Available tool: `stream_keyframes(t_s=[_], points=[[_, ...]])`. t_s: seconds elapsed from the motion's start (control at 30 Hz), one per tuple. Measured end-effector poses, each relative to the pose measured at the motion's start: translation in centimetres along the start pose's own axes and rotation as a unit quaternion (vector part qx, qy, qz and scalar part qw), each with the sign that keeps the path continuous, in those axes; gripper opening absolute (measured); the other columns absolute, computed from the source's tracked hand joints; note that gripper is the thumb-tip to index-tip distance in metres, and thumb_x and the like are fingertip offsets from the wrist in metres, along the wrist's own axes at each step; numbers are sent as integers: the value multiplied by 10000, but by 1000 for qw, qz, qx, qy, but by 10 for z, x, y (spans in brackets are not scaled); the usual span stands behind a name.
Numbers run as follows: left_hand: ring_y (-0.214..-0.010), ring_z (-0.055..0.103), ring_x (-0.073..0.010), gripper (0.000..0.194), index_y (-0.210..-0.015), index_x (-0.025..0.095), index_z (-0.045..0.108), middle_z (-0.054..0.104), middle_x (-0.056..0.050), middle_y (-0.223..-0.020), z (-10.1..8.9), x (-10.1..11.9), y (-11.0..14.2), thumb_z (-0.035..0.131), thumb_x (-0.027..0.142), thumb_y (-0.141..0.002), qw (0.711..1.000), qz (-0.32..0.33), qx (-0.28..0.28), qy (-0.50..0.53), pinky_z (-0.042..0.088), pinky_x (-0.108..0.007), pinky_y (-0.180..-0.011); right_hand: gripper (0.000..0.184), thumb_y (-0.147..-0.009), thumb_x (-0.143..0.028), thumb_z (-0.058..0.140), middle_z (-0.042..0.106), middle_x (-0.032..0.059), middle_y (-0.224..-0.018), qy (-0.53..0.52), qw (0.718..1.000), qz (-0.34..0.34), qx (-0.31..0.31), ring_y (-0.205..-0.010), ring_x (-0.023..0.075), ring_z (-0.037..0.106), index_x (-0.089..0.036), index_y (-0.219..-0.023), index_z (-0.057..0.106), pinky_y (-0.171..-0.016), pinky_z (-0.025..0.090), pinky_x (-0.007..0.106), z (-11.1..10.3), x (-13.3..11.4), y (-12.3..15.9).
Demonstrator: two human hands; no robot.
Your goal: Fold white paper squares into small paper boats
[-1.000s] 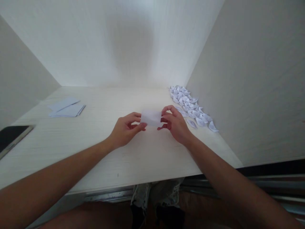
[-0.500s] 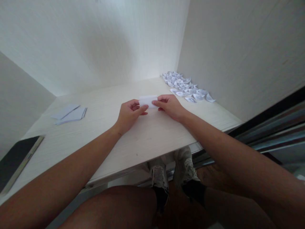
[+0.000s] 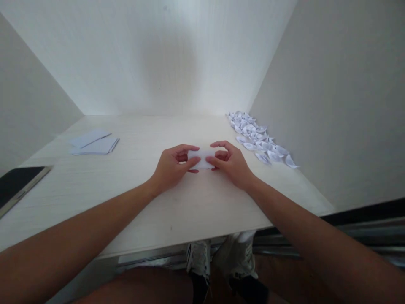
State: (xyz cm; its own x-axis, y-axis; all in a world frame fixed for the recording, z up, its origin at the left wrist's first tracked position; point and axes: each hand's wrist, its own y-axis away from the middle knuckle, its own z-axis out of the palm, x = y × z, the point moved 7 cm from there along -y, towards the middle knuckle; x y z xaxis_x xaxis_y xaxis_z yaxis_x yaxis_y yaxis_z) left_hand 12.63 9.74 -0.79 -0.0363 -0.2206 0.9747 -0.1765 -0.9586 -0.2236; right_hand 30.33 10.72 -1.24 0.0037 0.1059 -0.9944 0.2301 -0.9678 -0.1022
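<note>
A small white piece of folded paper (image 3: 203, 161) is held up between both hands, over the middle of the white table (image 3: 152, 219). My left hand (image 3: 175, 164) grips its left end, thumb on the near face and fingers behind. At the right end, my right hand (image 3: 230, 162) pinches the paper the same way, its index finger lifted and curved above the top edge. The fingers behind the paper are partly hidden.
Many small folded paper shapes (image 3: 256, 133) lie heaped along the right wall. Flat white paper sheets (image 3: 96, 144) are stacked at the left. A dark, flat device with a light edge (image 3: 19, 183) rests at the far left. Shoes (image 3: 236, 255) show below the table's front edge.
The view has shifted, so table things appear elsewhere in it. Both index fingers have risen toward the paper's top edge, and the thumbs stay on its face. Both hands keep hold of it.
</note>
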Motion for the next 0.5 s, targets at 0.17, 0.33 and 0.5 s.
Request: stream_keyframes(t_s=[0.17,0.33,0.5], points=[[-600,683,-128,324,-1001,197,801,654,47,-637,-8,-7,1,911,335,-729,998,-46,34,-11,671,-272,-590,374,-727,-346,865,708,-43,-712,-13,1000,20,12,-621,119,640,-213,-1022,677,-610,552,261,-4,-1,-1],[-612,707,-154,317,-1015,228,831,723,4,-699,-14,-11,2,908,372,-743,996,-69,38,-28,627,-253,-552,328,-750,-326,856,726,-23,-697,2,999,36,29,-609,137,654,-228,-1028,714,-572,510,263,-10,2,2],[-609,682,-136,296,-978,260,857,706,17,-685,-17,-12,2,934,307,-696,996,-82,37,3,615,-253,-584,263,-766,-289,832,755,2,-718,14,999,37,26,-617,162,679,-235,-999,723,-560,508,281,-10,3,2]])
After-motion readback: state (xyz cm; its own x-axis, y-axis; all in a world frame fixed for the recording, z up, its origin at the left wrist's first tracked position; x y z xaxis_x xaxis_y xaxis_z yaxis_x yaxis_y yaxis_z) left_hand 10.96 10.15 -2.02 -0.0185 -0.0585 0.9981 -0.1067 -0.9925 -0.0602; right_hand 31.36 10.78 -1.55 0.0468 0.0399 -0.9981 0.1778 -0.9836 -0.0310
